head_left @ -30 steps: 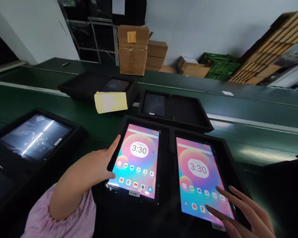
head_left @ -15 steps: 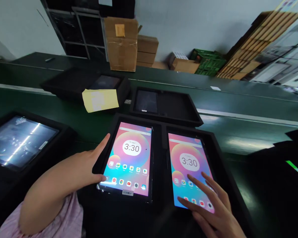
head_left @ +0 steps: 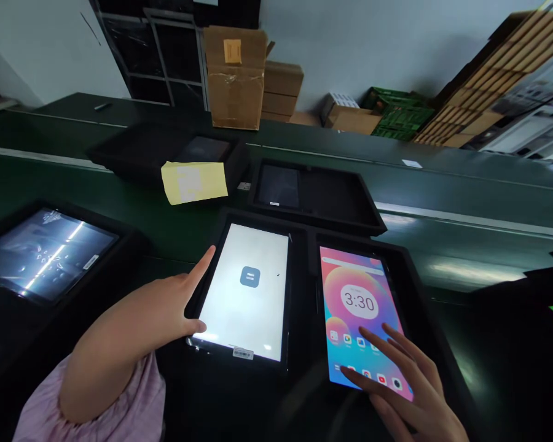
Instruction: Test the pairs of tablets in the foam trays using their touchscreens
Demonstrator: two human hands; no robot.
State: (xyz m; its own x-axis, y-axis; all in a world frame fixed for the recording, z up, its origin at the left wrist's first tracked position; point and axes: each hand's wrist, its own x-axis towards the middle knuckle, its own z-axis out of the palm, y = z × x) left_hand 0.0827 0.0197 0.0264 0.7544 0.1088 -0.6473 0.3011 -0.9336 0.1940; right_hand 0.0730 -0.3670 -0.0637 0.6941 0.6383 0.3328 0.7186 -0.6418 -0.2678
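Two lit tablets lie side by side in a black tray (head_left: 309, 240). The left tablet (head_left: 258, 319) shows a white screen with a blue-grey icon in its middle. My left hand (head_left: 188, 301) is at its left edge, thumb on the lower left corner of the screen and index finger stretched along the side. The right tablet (head_left: 345, 279) shows a colourful home screen reading 3:30. My right hand (head_left: 410, 380) is spread over its lower half, one fingertip at the lower left icon; whether it touches the glass I cannot tell. Neither hand grips anything.
A dark tablet (head_left: 41, 245) lies in a black tray at the left. Behind stand another tray (head_left: 336, 190) with a dark tablet and a stack of trays (head_left: 133, 144) bearing a yellow paper (head_left: 212, 182). Cardboard box (head_left: 237, 92) and green crates (head_left: 403, 113) stand farther back.
The left tablet's screen has turned from the colourful home screen to white with one icon. Both hands keep nearly the same places on the tablets; the whole view has shifted slightly.
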